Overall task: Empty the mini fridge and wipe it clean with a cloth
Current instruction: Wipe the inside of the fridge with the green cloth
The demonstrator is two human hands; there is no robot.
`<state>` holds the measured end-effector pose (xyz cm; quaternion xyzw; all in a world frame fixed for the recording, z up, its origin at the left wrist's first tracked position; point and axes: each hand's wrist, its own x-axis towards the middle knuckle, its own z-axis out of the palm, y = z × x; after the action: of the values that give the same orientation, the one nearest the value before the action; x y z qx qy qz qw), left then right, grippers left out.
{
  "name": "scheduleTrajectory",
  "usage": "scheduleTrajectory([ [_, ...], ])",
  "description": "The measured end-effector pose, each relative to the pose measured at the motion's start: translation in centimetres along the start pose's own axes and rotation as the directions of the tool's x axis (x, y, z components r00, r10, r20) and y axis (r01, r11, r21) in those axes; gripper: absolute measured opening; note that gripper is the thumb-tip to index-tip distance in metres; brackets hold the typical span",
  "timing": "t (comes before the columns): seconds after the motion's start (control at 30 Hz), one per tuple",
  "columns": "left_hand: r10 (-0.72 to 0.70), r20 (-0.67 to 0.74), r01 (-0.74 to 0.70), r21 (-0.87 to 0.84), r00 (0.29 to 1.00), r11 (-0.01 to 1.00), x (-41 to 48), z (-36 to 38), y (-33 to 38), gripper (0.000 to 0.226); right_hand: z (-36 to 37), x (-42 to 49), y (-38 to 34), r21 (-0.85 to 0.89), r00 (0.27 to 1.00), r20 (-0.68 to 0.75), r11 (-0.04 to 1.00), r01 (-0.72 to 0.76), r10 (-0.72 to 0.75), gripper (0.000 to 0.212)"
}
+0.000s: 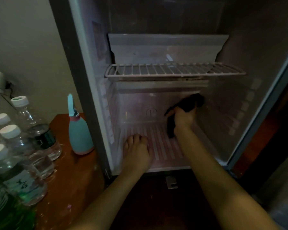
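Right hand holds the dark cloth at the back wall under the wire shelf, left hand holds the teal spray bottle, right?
No. The head view shows the left hand lying flat on the ribbed white fridge floor; the teal plastic spray bottle stands on the brown wooden table. The rest is right.

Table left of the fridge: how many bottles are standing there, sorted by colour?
Clear water bottles with white caps: 4
Teal spray bottle: 1
Green bottle, partly out of frame: 1
Total: 6
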<state>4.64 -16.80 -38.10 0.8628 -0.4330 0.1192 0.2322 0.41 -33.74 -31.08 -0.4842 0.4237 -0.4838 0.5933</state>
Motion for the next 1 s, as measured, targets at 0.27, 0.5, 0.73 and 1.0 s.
scheduleTrajectory([
  [0.27,0.002,-0.025,-0.001,0.051,1.000,0.999,0.0,0.3,0.1,0.035,8.0,-3.4,0.7,-0.648,0.978,0.107,0.733,0.206,-0.180,0.078],
  [0.5,-0.006,0.011,0.006,0.006,1.000,1.000,-0.1,0.2,0.2,0.033,7.8,-6.1,2.9,-0.590,0.548,0.785,-0.078,0.804,-0.288,0.058],
  [0.73,0.049,0.020,-0.048,-0.042,0.999,0.998,0.0,-0.3,-0.4,0.043,8.4,-5.1,3.0,-0.157,0.325,0.940,-0.719,0.677,0.101,0.047],
  [1.0,0.030,0.084,-0.030,-0.005,0.996,1.000,-0.1,-0.3,-1.0,0.043,2.8,-2.6,1.7,-0.325,0.584,0.804,-0.737,0.592,0.114,0.055],
])
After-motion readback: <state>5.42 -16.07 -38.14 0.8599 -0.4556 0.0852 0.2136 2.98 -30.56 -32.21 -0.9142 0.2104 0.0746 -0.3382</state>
